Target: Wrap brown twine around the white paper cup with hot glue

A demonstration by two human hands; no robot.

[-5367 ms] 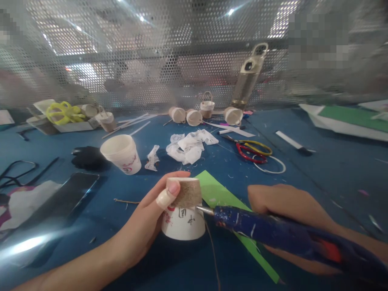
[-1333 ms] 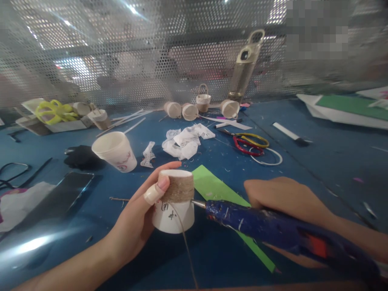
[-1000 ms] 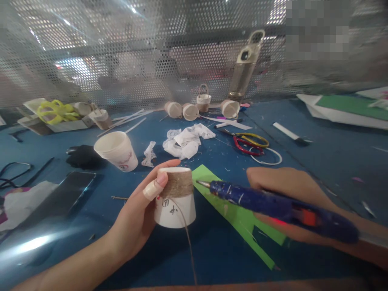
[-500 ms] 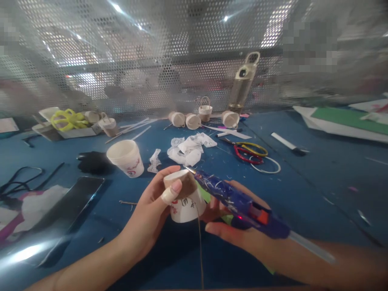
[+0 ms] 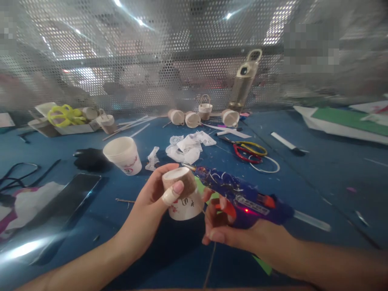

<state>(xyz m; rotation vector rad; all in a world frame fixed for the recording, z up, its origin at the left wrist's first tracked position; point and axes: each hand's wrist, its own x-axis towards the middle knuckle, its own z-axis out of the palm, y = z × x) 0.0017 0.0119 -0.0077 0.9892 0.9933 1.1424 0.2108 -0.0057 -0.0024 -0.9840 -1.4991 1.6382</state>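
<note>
My left hand [image 5: 150, 212] grips an upside-down white paper cup [image 5: 183, 196] whose upper part is wound with brown twine; the thumb wears a plaster. My right hand [image 5: 233, 230] holds a blue glue gun [image 5: 242, 193], its metal tip close to the cup's twine-wrapped top. A finger lies by the orange trigger. The same hand pinches the loose twine strand [image 5: 209, 264] that hangs down from the cup. A green paper strip [image 5: 262, 265] lies mostly hidden under both hands.
On the blue table [image 5: 318, 178] lie an upright paper cup [image 5: 123, 155], a phone [image 5: 66, 198], white lace scraps [image 5: 189, 146], red-and-yellow scissors [image 5: 250, 151] and several small cup baskets [image 5: 206, 113]. A water bottle [image 5: 244, 83] leans on the perforated metal screen [image 5: 151, 60].
The glue gun has swung from lying low at the right, tip at the cup's side, up to the cup's top. My right hand has come in close and taken the twine strand.
</note>
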